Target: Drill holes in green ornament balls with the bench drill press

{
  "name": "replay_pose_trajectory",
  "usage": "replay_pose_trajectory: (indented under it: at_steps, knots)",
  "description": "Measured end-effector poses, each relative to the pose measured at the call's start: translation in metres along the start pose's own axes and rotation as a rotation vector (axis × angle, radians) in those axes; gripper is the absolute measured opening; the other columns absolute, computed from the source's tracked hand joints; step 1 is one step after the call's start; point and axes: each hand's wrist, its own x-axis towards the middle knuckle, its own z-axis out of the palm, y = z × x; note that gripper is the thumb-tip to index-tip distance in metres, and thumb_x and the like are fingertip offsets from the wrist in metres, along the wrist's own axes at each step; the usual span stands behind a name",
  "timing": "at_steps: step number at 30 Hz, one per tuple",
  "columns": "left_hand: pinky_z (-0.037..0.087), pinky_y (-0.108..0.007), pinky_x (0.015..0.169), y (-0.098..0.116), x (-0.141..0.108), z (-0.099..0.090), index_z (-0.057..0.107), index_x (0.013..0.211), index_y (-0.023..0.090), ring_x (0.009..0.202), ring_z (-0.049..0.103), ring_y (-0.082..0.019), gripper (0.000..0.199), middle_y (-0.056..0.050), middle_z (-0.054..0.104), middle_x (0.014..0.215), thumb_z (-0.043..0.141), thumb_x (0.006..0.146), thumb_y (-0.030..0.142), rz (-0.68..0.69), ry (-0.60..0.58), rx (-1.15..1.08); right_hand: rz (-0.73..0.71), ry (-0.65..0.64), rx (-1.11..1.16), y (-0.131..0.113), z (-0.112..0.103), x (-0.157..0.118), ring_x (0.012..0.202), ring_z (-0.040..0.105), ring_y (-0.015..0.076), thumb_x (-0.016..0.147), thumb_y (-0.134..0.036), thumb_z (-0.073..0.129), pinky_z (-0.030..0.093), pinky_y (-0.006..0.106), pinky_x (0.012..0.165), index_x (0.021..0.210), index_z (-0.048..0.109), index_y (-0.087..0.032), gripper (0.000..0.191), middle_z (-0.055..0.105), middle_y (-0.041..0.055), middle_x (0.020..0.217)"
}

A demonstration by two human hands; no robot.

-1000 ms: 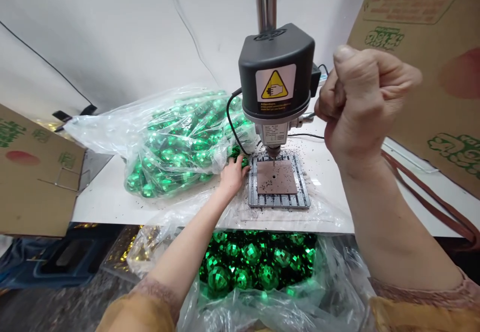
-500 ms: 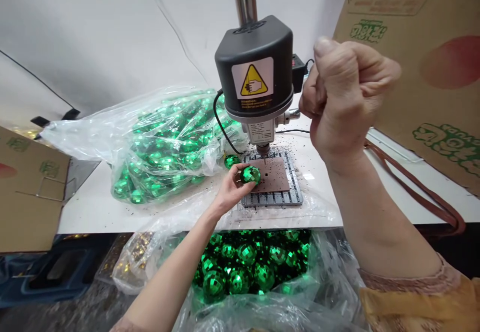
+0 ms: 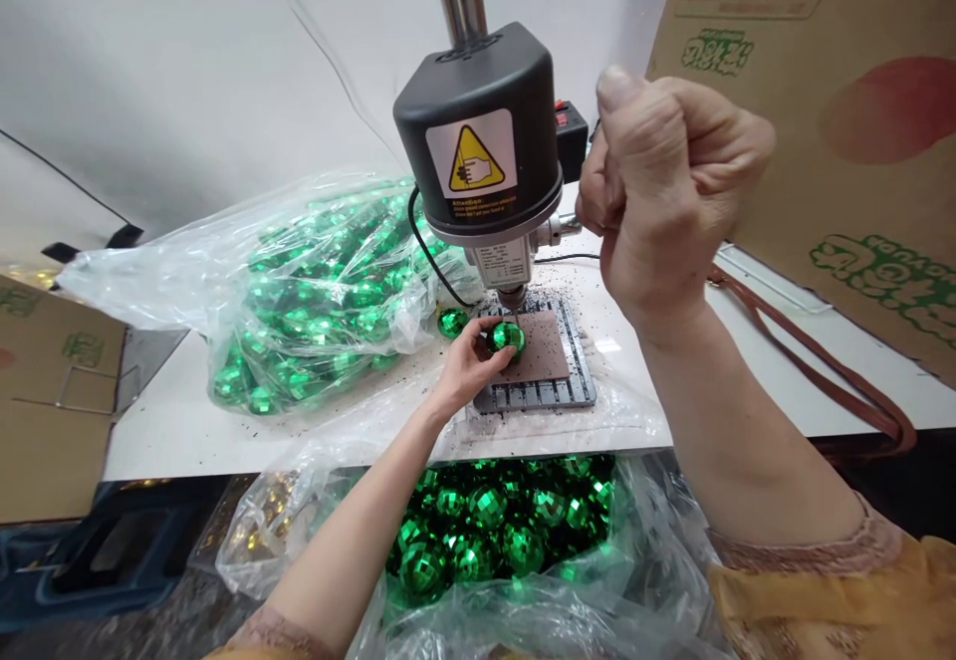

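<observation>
My left hand (image 3: 472, 359) pinches a green mirror-faceted ball (image 3: 508, 339) between thumb and fingers. The ball sits on a brown board (image 3: 549, 346), directly under the chuck (image 3: 512, 297) of a small bench drill press (image 3: 478, 132). Whether the bit touches the ball, I cannot tell. My right hand (image 3: 664, 192) is raised and closed in a fist beside the machine's right side, where a short metal shaft (image 3: 569, 225) leads to it. The fist wraps the feed handle, which the fingers hide. Another green ball (image 3: 452, 322) lies just left of the board.
A clear plastic bag (image 3: 314, 292) of green balls lies left on the white table (image 3: 171, 441). Below the front edge, an open bag holds more green balls (image 3: 485, 521). Cardboard boxes (image 3: 881, 3) flank both sides. A brown strap (image 3: 814, 361) lies at right; dark shavings surround the slotted base (image 3: 583, 381).
My left hand has brought the ball right, over the board's middle and beneath the chuck. My right fist keeps its closed shape by the machine. The whole view has shifted slightly.
</observation>
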Motion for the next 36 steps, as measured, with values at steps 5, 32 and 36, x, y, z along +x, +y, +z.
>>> replay_pose_trajectory:
  at_steps: [5,32,36]
  knots:
    - [0.041,-0.023,0.061,0.007,0.003,0.006,0.064,0.117,0.018,0.069,0.051,-0.011,0.045,-0.002,0.061,0.087,0.076,0.077,0.035,0.077,0.031,0.136,-0.014,-0.009,0.029,0.002,-0.001,0.0,0.038,0.024,0.0074,0.09,-0.023,0.059,0.02,0.032,0.043,0.05,0.034,-0.022,0.047,0.03,-0.0061,0.042]
    - [0.051,-0.03,0.08,-0.002,0.0,0.025,0.064,0.115,0.019,0.09,0.062,-0.018,0.044,-0.006,0.065,0.103,0.079,0.077,0.034,0.23,0.131,0.212,0.343,-0.007,0.055,0.007,0.015,0.042,0.034,0.027,0.0046,0.091,-0.007,0.048,0.024,0.025,0.039,0.041,0.03,-0.021,0.055,0.021,-0.0059,0.039]
    - [0.052,-0.035,0.088,-0.003,-0.002,0.031,0.062,0.116,0.02,0.099,0.065,-0.022,0.045,-0.007,0.068,0.109,0.08,0.076,0.032,0.21,0.149,0.174,0.326,-0.012,0.07,0.008,0.014,0.041,0.034,0.027,0.0043,0.091,-0.008,0.048,0.023,0.024,0.038,0.041,0.031,-0.021,0.054,0.021,-0.0065,0.038]
